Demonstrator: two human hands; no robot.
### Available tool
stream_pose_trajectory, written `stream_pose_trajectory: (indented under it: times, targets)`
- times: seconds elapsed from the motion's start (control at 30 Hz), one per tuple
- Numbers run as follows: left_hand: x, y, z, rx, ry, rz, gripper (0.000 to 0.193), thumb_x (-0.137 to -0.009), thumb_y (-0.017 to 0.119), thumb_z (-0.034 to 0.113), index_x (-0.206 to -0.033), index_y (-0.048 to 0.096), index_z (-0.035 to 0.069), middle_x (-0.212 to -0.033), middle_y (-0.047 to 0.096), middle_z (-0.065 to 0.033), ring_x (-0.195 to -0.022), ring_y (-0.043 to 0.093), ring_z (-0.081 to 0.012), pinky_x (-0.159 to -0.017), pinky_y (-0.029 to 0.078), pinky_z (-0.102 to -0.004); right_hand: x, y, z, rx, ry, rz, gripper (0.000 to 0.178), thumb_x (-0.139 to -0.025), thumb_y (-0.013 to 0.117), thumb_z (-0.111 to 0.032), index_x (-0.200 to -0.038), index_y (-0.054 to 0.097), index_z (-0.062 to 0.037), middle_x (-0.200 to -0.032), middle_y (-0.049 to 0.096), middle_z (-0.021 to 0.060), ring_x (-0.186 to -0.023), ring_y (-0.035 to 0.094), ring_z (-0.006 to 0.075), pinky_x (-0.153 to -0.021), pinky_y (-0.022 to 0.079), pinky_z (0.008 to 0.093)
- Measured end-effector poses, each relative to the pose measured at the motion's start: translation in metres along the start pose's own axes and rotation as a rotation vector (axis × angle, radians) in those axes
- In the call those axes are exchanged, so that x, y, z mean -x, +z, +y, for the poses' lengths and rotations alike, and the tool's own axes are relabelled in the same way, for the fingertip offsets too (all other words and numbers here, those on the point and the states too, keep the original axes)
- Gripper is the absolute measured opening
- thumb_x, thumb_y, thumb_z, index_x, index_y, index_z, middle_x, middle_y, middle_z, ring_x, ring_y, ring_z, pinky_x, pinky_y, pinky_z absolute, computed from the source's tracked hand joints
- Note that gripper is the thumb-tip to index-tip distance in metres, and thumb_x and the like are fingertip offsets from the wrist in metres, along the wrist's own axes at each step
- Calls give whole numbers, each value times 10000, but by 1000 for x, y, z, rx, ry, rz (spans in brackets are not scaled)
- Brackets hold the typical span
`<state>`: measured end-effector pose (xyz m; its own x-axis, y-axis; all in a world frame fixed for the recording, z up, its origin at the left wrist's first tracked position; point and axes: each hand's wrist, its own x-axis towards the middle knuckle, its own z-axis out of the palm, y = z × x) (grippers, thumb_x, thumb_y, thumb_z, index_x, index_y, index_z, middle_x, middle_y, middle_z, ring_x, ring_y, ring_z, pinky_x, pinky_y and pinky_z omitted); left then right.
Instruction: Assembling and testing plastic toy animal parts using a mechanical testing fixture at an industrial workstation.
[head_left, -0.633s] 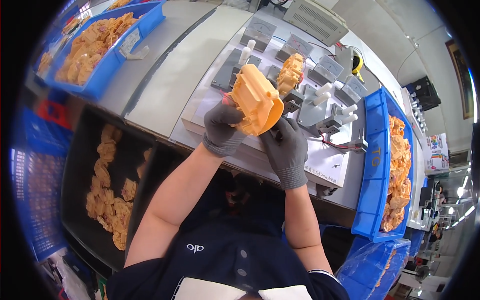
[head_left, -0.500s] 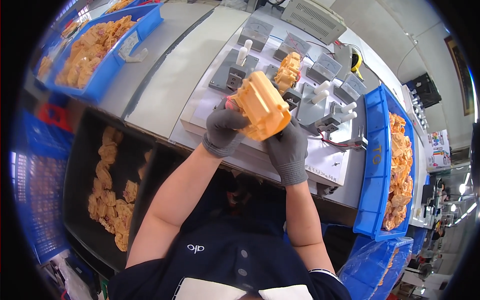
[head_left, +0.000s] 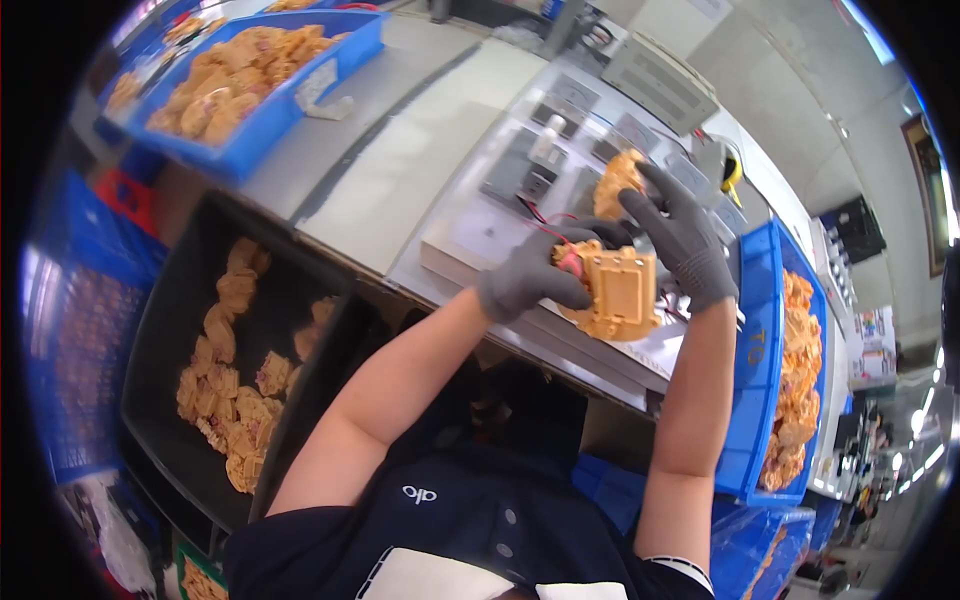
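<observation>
My left hand (head_left: 532, 275), in a grey glove, is closed on a yellow-orange plastic housing (head_left: 626, 290) with pink wires at its left side. The housing is held over the near edge of a white test board, its framed rectangular face showing. My gloved right hand (head_left: 685, 235) reaches past it to a second plastic housing (head_left: 616, 187) of the same colour, standing on the board. Thumb and fingertips are at that housing's right side and appear to grip it; part of the contact is hidden.
Grey clamps with white handles (head_left: 548, 140) and several meters stand on the white board (head_left: 455, 262), a beige instrument (head_left: 660, 82) behind. Blue bins of housings stand at far left (head_left: 345, 50) and right (head_left: 745, 400). A black bin (head_left: 160, 400) with more sits low at left.
The right hand has let go of the first housing and moved up to the one on the board. My left hand keeps the first housing, now turned. The whole view has shifted.
</observation>
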<state>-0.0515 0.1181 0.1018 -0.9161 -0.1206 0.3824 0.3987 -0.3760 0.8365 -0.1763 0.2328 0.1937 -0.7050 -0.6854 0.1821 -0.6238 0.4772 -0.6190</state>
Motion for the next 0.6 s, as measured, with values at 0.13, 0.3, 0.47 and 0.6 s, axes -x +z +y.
stream_pose_trajectory:
  times: [0.13, 0.3, 0.47, 0.6]
  targets:
    - [2, -3, -11, 161, -142, -29, 684, -497, 643, 23, -1169, 514, 33, -1071, 577, -50, -993, 539, -148, -891, 425, -286, -33, 12, 6, 191, 70, -200, 484, -783, 649, -284, -1188, 536, -43, -963, 617, 151, -847, 606, 171, -714, 493, 284]
    - [6, -2, -18, 120, -45, -35, 620, -516, 661, 26, -1125, 551, 6, -1106, 560, -64, -1035, 509, -153, -922, 387, -280, -24, -24, -24, -246, -220, 169, 480, -807, 586, -257, -1236, 498, -59, -974, 609, 70, -731, 544, 86, -593, 425, 208]
    - [43, 8, 21, 526, 119, 95, 565, -532, 664, 51, -1089, 575, 25, -1133, 559, -74, -1077, 515, -188, -962, 371, -297, 32, -19, -96, -365, -216, -84, 522, -807, 534, -221, -1294, 448, -52, -1001, 583, 56, -630, 448, 36, -508, 327, 184]
    - [66, -6, 46, 1042, 209, 153, 576, -615, 627, 152, -1170, 501, 59, -1138, 542, -122, -1072, 522, -258, -955, 387, -350, 53, 22, -110, -30, -254, -314, 601, -803, 523, -196, -1359, 356, -42, -1206, 506, 155, -979, 525, 178, -741, 469, 294]
